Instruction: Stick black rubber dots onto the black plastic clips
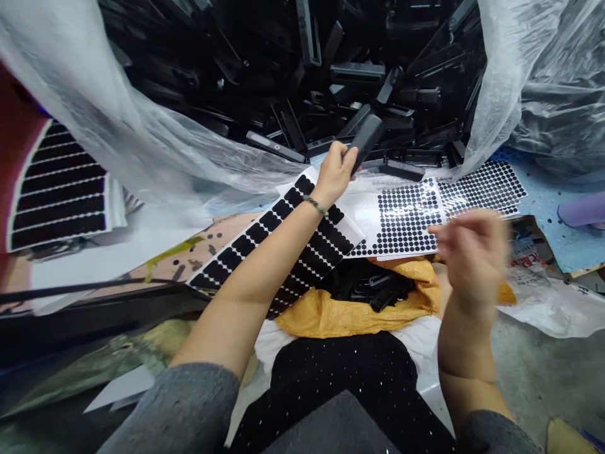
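The left hand (334,174) gripped a slim black plastic bar (366,142) above the sheets. The blurred right hand (472,258) was just beside a white sheet of round black dots (406,217); whether it was holding anything could not be told.

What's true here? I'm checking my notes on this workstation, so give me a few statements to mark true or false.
1. The left hand holds a black plastic part. True.
2. The bracelet is on the right wrist. False: it is on the left wrist.
3. The yellow woven sack on the person's lap holds black parts. True.
4. The heap of black plastic parts sits in a cardboard box. False: it lies between folds of clear plastic sheeting.
5. The blurred right hand is next to a sheet of round black pads. True.
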Available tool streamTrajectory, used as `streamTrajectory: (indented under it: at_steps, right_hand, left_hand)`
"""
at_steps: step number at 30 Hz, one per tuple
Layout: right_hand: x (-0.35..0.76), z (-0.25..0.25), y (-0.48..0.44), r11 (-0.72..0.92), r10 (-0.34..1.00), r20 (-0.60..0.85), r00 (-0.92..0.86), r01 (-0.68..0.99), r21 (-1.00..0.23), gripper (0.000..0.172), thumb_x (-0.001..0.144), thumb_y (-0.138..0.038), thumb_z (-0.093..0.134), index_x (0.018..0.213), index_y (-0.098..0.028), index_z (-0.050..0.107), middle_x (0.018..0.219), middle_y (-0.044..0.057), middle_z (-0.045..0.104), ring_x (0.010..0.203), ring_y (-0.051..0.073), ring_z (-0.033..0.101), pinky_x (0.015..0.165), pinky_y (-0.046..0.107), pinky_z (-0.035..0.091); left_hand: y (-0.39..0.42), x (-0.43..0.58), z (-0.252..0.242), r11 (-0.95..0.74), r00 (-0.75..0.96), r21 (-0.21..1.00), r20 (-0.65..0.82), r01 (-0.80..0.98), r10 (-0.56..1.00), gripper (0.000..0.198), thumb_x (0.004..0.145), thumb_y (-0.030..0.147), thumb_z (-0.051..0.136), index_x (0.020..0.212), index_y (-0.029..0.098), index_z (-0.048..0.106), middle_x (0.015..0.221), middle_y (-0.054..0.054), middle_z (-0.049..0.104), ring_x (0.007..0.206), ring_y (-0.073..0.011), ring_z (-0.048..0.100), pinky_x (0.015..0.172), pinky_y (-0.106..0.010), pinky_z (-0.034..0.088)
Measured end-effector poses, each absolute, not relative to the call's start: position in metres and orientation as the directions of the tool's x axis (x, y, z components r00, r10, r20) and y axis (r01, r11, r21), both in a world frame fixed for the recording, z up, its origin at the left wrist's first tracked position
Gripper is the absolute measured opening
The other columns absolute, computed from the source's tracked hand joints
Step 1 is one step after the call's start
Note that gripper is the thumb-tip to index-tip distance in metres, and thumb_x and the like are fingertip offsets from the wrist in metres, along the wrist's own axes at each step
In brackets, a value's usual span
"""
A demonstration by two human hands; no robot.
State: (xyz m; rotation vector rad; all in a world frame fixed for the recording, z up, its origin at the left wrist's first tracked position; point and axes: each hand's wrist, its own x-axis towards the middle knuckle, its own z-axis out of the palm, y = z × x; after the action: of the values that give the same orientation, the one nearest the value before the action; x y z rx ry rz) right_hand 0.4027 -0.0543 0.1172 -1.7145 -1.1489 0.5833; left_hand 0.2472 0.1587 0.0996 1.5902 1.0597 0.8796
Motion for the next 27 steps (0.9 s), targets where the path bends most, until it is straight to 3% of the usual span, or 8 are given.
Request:
streamTrajectory:
  at_steps: [2,4,8,11,16,23,25,27]
  right_hand:
    - [0.392,0.116,-0.031,-0.134,0.917,0.097,0.387,0.528,-0.839,0.012,0.087,-0.025,0.053,0.090,-0.024,0.064,0.087,0.004,0.065,0.080,0.019,0.061,0.080,0.038,0.052]
    - [0.383,0.105,-0.008,-0.220,0.940,0.024,0.340,0.659,-0.719,0.012,0.084,-0.017,0.051,0.080,-0.021,0.062,0.086,0.006,0.064,0.085,0.021,0.060,0.085,0.038,0.050]
    - [0.372,0.080,0.020,-0.332,0.935,-0.063,0.349,0.799,-0.500,0.015,0.087,-0.014,0.047,0.082,-0.019,0.059,0.096,0.012,0.062,0.092,0.025,0.059,0.089,0.040,0.047]
    - [0.368,0.074,0.029,-0.369,0.927,-0.108,0.359,0.822,-0.433,0.013,0.087,-0.013,0.047,0.084,-0.018,0.059,0.101,0.014,0.061,0.092,0.027,0.059,0.088,0.041,0.046]
    - [0.370,0.079,0.034,-0.427,0.900,-0.158,0.406,0.748,-0.508,0.011,0.082,-0.010,0.051,0.082,-0.020,0.054,0.102,0.012,0.059,0.087,0.024,0.058,0.088,0.040,0.046]
    - [0.370,0.085,0.028,-0.364,0.905,-0.058,0.423,0.693,-0.622,0.016,0.078,-0.013,0.050,0.069,-0.024,0.043,0.074,0.000,0.056,0.069,0.017,0.054,0.076,0.035,0.050]
    - [0.359,0.085,0.022,-0.319,0.902,-0.063,0.428,0.559,-0.765,0.007,0.080,-0.022,0.052,0.075,-0.024,0.047,0.072,-0.002,0.057,0.068,0.016,0.057,0.073,0.034,0.052]
    - [0.344,0.086,0.013,-0.227,0.908,-0.101,0.406,0.276,-0.934,0.014,0.078,-0.034,0.060,0.079,-0.023,0.052,0.073,-0.002,0.059,0.069,0.015,0.061,0.073,0.034,0.055]
  left_hand:
    - [0.142,0.230,0.103,0.162,0.375,0.985,-0.129,-0.057,0.918,0.021,0.100,0.038,0.041,0.102,0.022,0.054,0.110,-0.006,0.067,0.102,-0.0187,0.070,0.081,-0.032,0.057]
    - [0.120,0.211,0.104,0.344,0.405,0.909,-0.231,-0.233,0.885,0.019,0.097,0.038,0.047,0.099,0.022,0.057,0.113,-0.005,0.070,0.098,-0.0171,0.071,0.075,-0.027,0.058]
    - [0.077,0.179,0.097,0.529,0.415,0.762,-0.372,-0.373,0.830,0.015,0.093,0.033,0.053,0.096,0.022,0.062,0.111,-0.005,0.073,0.093,-0.0159,0.072,0.069,-0.023,0.058]
    - [0.056,0.167,0.090,0.586,0.420,0.701,-0.425,-0.407,0.801,0.013,0.093,0.028,0.053,0.098,0.025,0.065,0.107,-0.003,0.074,0.089,-0.0150,0.072,0.065,-0.023,0.058]
    - [0.039,0.162,0.087,0.622,0.452,0.646,-0.439,-0.441,0.776,0.012,0.087,0.021,0.059,0.097,0.023,0.066,0.105,-0.003,0.074,0.083,-0.0144,0.072,0.064,-0.022,0.060]
    - [0.034,0.168,0.087,0.579,0.455,0.681,-0.383,-0.449,0.804,0.020,0.082,0.028,0.068,0.100,0.021,0.065,0.102,-0.004,0.073,0.084,-0.0157,0.072,0.062,-0.021,0.059]
    - [0.032,0.171,0.088,0.552,0.445,0.703,-0.360,-0.448,0.820,0.023,0.079,0.031,0.072,0.099,0.021,0.064,0.102,-0.004,0.073,0.087,-0.0169,0.073,0.062,-0.021,0.058]
    - [0.030,0.173,0.090,0.525,0.438,0.722,-0.334,-0.450,0.835,0.026,0.076,0.034,0.074,0.096,0.022,0.063,0.101,-0.004,0.072,0.091,-0.0185,0.072,0.065,-0.022,0.059]
